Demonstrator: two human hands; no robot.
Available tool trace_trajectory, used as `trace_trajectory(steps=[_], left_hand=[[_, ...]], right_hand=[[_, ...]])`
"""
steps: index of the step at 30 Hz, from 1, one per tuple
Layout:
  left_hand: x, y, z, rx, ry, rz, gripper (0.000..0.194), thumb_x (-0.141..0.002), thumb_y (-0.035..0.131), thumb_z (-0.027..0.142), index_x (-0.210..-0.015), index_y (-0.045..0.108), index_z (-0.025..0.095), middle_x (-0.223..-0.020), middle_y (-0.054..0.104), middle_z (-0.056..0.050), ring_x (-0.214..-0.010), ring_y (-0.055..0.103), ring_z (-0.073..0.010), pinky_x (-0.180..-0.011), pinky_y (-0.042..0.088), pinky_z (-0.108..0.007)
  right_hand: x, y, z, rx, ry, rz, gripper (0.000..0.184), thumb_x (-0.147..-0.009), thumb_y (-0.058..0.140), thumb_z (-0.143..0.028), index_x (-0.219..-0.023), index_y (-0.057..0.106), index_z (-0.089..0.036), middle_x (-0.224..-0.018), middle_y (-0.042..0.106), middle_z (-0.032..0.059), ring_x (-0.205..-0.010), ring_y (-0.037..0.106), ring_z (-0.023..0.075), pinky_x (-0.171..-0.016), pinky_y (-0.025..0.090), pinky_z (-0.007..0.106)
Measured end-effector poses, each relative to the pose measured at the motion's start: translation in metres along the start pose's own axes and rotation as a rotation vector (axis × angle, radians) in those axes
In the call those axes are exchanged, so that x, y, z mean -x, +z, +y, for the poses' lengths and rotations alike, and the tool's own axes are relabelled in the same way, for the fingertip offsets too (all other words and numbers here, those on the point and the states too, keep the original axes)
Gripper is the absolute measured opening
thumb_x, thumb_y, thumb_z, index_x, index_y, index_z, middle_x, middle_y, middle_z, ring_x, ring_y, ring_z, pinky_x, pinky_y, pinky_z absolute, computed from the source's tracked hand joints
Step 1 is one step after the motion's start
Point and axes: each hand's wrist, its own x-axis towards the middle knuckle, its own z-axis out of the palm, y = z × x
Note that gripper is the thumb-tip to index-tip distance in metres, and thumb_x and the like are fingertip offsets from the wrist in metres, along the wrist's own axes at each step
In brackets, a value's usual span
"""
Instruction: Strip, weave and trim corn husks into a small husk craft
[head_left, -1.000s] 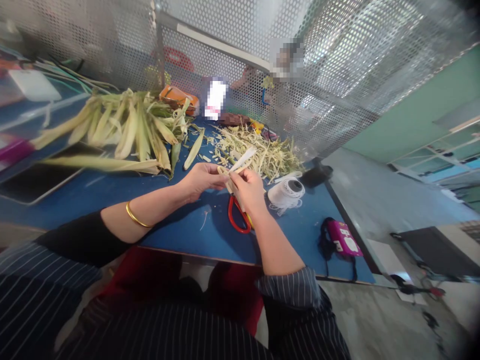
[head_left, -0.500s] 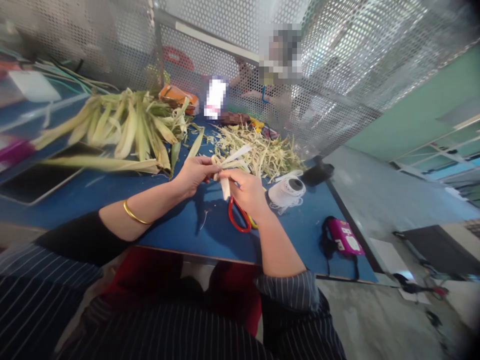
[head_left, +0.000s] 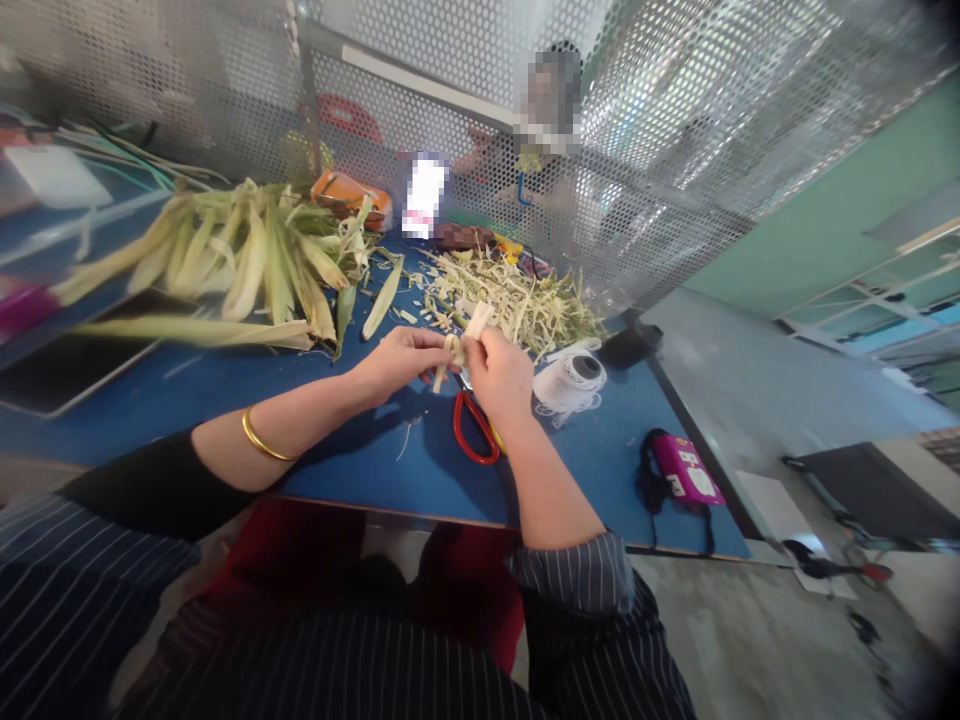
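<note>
Pale strips of corn husk (head_left: 478, 318) are pinched between my two hands above the blue table. My left hand (head_left: 401, 362) grips the bunched part with thumb and fingertips, and a short end hangs below it. Close beside it, my right hand (head_left: 501, 375) is closed on the same husk, whose broad end sticks up over the knuckles. Scissors (head_left: 474, 430) with red and yellow handles lie under my right hand, their blades mostly hidden. A spool of white string (head_left: 571, 385) stands to the right of that hand.
Whole corn husks (head_left: 255, 250) are heaped at left, shredded husk (head_left: 517, 295) at the back. A lit phone (head_left: 425, 195) stands by a perforated metal screen (head_left: 420, 100), a person beyond it. A dark tablet (head_left: 82, 360) lies left, a magenta box (head_left: 686, 470) right.
The husk strips, spread and loose before, are now bunched more tightly between my fingers. My right hand has turned, its fingers curling over the husk, and the hands remain close together.
</note>
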Motion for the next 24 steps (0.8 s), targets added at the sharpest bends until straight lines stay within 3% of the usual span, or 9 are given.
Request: trace_trajectory(steps=[3, 5, 8, 11, 17, 21, 24], left_hand=[[0.0, 0.002, -0.007, 0.027, 0.024, 0.013, 0.011, -0.07, 0.075, 0.023, -0.075, 0.074, 0.014, -0.067, 0.068, -0.003, -0.057, 0.057, -0.0094, -0.053, 0.041, -0.02], [-0.001, 0.003, -0.01, 0.032, 0.024, 0.079, 0.013, -0.067, 0.079, 0.025, -0.072, 0.073, 0.013, -0.061, 0.065, -0.001, -0.053, 0.053, -0.0081, -0.051, 0.04, -0.02], [-0.003, 0.002, -0.01, 0.121, -0.032, 0.176, 0.013, -0.069, 0.078, 0.024, -0.068, 0.072, 0.012, -0.062, 0.066, -0.003, -0.051, 0.053, -0.0071, -0.049, 0.039, -0.019], [-0.006, -0.002, -0.005, 0.284, -0.095, 0.233, 0.013, -0.07, 0.077, 0.02, -0.066, 0.07, 0.01, -0.066, 0.068, -0.005, -0.052, 0.055, -0.0067, -0.049, 0.04, -0.018], [-0.007, -0.003, 0.003, 0.437, -0.191, 0.242, 0.011, -0.072, 0.075, 0.012, -0.066, 0.066, 0.01, -0.065, 0.065, -0.004, -0.051, 0.055, -0.0059, -0.047, 0.042, -0.017], [-0.005, -0.003, 0.001, 0.402, -0.228, 0.199, 0.011, -0.075, 0.073, 0.013, -0.066, 0.066, 0.01, -0.066, 0.066, -0.004, -0.052, 0.057, -0.0063, -0.047, 0.041, -0.017], [-0.006, -0.004, -0.003, 0.295, -0.174, 0.191, 0.01, -0.075, 0.073, 0.016, -0.067, 0.069, 0.01, -0.066, 0.067, -0.004, -0.052, 0.057, -0.0064, -0.049, 0.041, -0.018]], right_hand=[[0.0, 0.002, -0.002, -0.001, 0.081, -0.062, 0.03, -0.094, 0.045, -0.039, -0.072, 0.056, -0.022, -0.062, 0.062, 0.0029, -0.053, 0.05, 0.0166, -0.054, 0.027, 0.03], [0.0, 0.002, -0.002, -0.026, 0.112, -0.074, 0.03, -0.094, 0.046, -0.041, -0.075, 0.057, -0.021, -0.063, 0.062, 0.003, -0.057, 0.053, 0.0174, -0.055, 0.03, 0.03], [-0.002, -0.005, 0.0, -0.093, 0.069, 0.109, 0.026, -0.095, 0.048, -0.041, -0.091, 0.062, -0.02, -0.088, 0.067, 0.008, -0.079, 0.061, 0.0205, -0.069, 0.041, 0.032], [-0.003, -0.015, 0.002, -0.074, -0.032, 0.262, 0.023, -0.095, 0.048, -0.036, -0.097, 0.065, -0.02, -0.101, 0.064, 0.0103, -0.099, 0.059, 0.0229, -0.086, 0.041, 0.037], [-0.004, -0.016, 0.001, 0.103, -0.275, 0.07, 0.013, -0.09, 0.057, -0.028, -0.098, 0.067, -0.024, -0.099, 0.065, 0.006, -0.096, 0.056, 0.0236, -0.09, 0.036, 0.041], [-0.005, -0.014, 0.0, 0.142, -0.306, 0.059, 0.013, -0.092, 0.053, -0.025, -0.084, 0.063, -0.022, -0.09, 0.066, 0.0046, -0.09, 0.057, 0.0219, -0.089, 0.035, 0.039], [-0.006, -0.015, 0.002, 0.084, -0.293, -0.015, 0.008, -0.09, 0.054, -0.022, -0.084, 0.059, -0.02, -0.085, 0.067, 0.0034, -0.085, 0.06, 0.0202, -0.088, 0.036, 0.036]])
